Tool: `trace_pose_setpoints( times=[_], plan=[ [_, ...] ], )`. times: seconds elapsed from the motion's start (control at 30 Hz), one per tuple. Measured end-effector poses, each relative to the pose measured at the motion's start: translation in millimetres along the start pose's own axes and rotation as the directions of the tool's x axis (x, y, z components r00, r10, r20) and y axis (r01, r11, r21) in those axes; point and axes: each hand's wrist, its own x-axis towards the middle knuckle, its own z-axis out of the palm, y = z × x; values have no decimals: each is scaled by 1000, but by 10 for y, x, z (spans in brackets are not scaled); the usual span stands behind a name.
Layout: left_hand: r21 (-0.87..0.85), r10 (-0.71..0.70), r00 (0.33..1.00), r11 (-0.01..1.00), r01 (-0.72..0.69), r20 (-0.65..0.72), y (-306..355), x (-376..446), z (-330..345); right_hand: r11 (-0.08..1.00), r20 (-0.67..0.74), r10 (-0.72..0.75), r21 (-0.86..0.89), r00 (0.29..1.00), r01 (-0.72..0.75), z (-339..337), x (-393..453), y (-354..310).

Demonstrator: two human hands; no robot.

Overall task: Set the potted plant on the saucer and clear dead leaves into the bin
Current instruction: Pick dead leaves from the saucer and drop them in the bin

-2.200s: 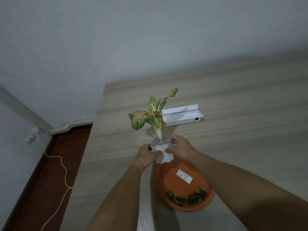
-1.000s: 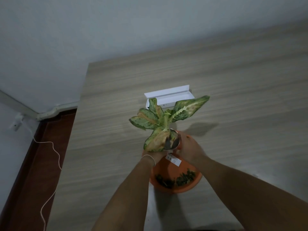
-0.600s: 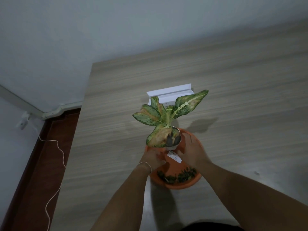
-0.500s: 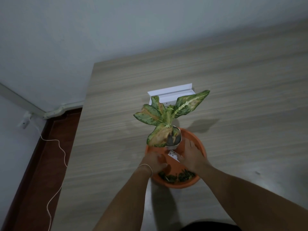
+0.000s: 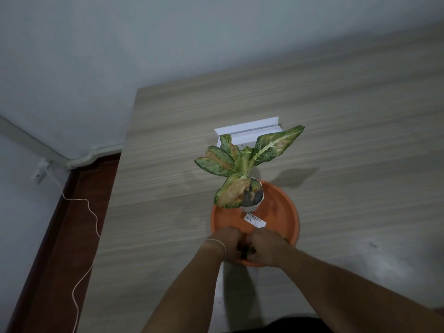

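A potted plant with speckled green and yellowing leaves stands upright in its small white pot on the far part of the round orange saucer. Neither hand touches the pot. My left hand and my right hand are side by side at the saucer's near edge, knuckles up, fingers curled down onto the dead leaves. Only a small dark green bit of the leaves shows between the hands.
The saucer sits on a wood-grain table, with a white label on its floor. Just beyond the plant lies a white open box. The table's left edge drops to a red-brown floor with a white cable.
The pot was lowered onto the saucer and both hands let go of it. They drew back to the saucer's near edge and closed over the dead leaves.
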Motion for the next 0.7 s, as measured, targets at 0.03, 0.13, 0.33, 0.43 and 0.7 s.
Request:
trace_pose_setpoints(
  times=[0.03,0.13,0.33,0.43,0.7],
  plan=[
    [11,5,1000,1000,-5,-11,15,9,-1,1000,-9,2,0,1000,-2,19,18,-15],
    [46,1,1000,999,0,-18,54,39,20,999,-20,13,-30,1000,-13,89,80,-55],
    [26,-20,999,999,21,-49,50,123,88,995,14,30,-96,999,-29,152,151,-140],
    [15,-34,998,999,35,-56,55,151,87,997,47,61,-46,997,-59,210,202,-136],
    [31,-16,1000,999,16,-18,74,175,56,994,54,110,12,992,-111,257,225,-140]
  ],
)
